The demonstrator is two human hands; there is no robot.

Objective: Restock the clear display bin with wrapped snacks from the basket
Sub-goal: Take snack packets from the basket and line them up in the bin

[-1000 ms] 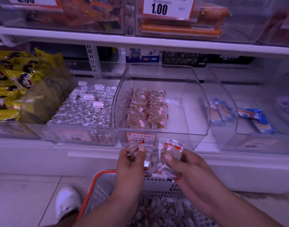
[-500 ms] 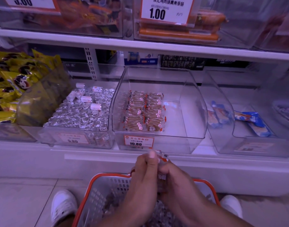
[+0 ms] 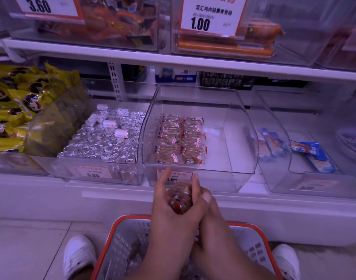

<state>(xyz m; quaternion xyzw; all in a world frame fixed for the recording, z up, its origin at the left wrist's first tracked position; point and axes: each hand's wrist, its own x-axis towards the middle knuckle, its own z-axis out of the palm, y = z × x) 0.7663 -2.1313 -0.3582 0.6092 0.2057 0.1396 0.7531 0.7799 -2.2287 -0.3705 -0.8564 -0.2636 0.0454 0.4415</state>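
Observation:
The clear display bin (image 3: 243, 150) sits on the lower shelf, centre. Two neat rows of wrapped snacks (image 3: 180, 139) fill its left half; its right half is bare. Just in front of the bin's price label, my left hand (image 3: 169, 203) and my right hand (image 3: 205, 201) are pressed together around a small bunch of wrapped snacks (image 3: 180, 196), fingers pointing up toward the bin. Below my wrists stands the grey basket with an orange rim (image 3: 120, 239), holding more wrapped snacks that my arms mostly hide.
A bin of silver-wrapped sweets (image 3: 100, 142) stands left of the target bin, yellow bags (image 3: 15, 106) further left. A clear bin with blue packets (image 3: 312, 154) is on the right. An upper shelf (image 3: 173, 59) overhangs. My white shoes (image 3: 78, 257) flank the basket on the floor.
My hands came together from holding separate packets and now clasp one bunch. They dropped toward the basket, then rose again toward the bin's front.

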